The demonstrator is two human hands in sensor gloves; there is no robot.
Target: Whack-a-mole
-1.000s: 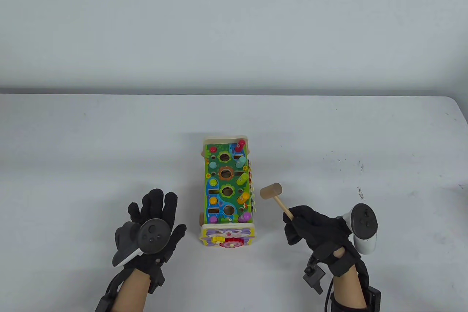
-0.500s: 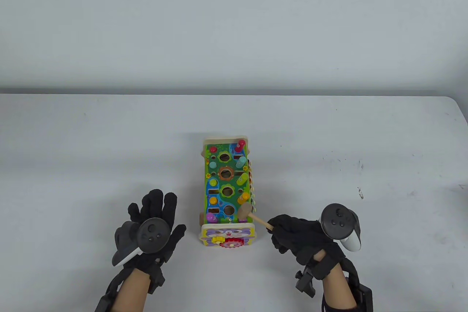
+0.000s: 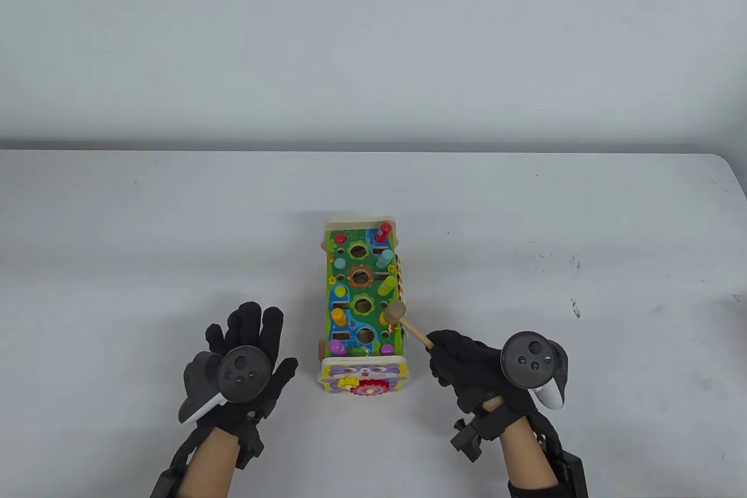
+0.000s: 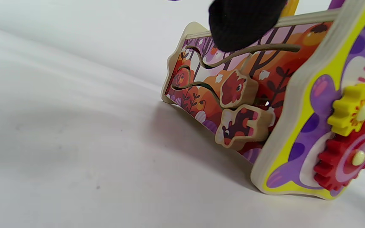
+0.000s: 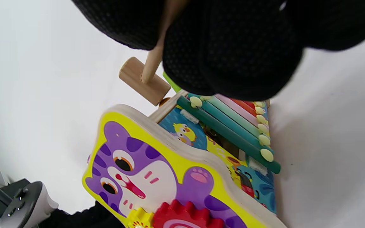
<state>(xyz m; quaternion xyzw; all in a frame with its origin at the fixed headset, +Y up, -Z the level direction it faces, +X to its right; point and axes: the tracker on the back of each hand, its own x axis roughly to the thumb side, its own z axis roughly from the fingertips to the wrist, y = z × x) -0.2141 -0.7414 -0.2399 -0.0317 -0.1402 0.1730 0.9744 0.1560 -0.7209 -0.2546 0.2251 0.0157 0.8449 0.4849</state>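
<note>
Two hands here: right hand grips the wooden hammer, its head on the toy's orange peg; left hand lies flat, fingers spread, on the table.

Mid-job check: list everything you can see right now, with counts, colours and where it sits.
toy box: one, green-and-blue top with round holes, purple cat end panel, table centre.
pegs: several, mixed colours, in rows along the top's two long edges; exact count unclear.
gears: two, yellow and red, on the cat panel.
xylophone bars: several, teal to pink, on the box's right side.
hammer: one, plain wood, head over the right peg row.
table: one, white.
left hand: black glove, flat on the table left of the box.
right hand: black glove, grips the hammer handle.
</note>
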